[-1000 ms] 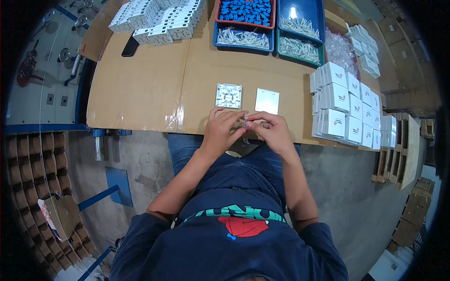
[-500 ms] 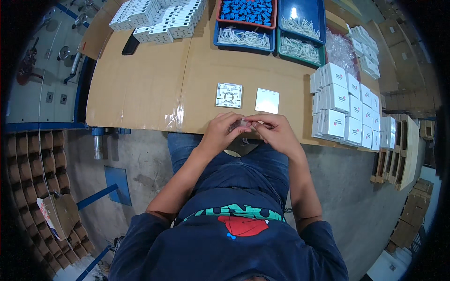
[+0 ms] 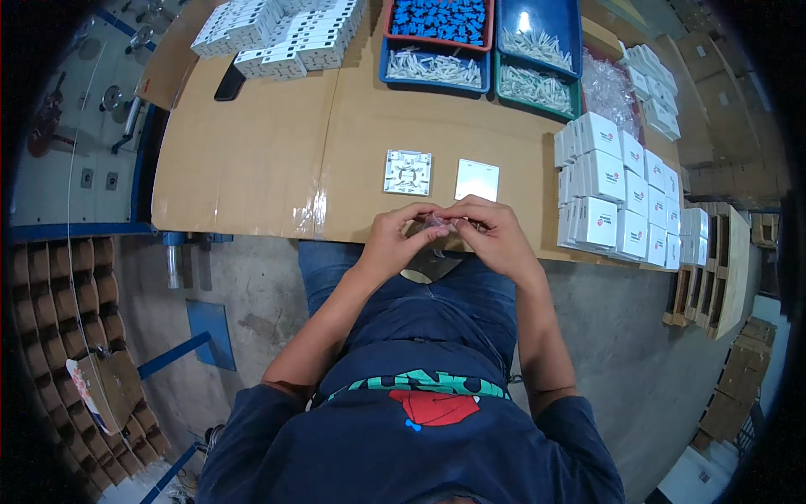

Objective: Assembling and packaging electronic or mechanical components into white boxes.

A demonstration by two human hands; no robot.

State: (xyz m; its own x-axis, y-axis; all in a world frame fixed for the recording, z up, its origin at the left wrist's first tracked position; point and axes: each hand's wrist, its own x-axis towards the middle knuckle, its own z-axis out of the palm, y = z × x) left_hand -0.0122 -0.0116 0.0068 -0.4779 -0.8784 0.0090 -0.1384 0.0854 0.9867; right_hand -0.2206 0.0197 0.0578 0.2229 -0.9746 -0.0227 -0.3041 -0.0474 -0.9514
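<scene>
Left hand (image 3: pixel 395 242) and right hand (image 3: pixel 497 238) are pinched around a small translucent piece (image 3: pixel 437 222), held near the counter (image 3: pixel 252 168) edge; beyond, 1 white square frame (image 3: pixel 408 173) and 1 white square plate (image 3: pixel 478 180) are laid.

Smooth glossy plastic plate (image 3: pixel 477 181); matt cardboard table cover (image 3: pixel 243 160); shiny crinkled plastic film (image 3: pixel 609 91).

Small dark print with a red mark stands on the faces of the stacked white boxes (image 3: pixel 598 217) at the right of the tabletop (image 3: pixel 243 160). Large green-and-dark lettering (image 3: pixel 428 380), broken by folds, runs across the navy shirt (image 3: pixel 353 445), beside a red graphic (image 3: pixel 441 407). A pale label (image 3: pixel 724 98) appears on brown cartons (image 3: pixel 703 63), upper right, seemingly too small to read.
</scene>
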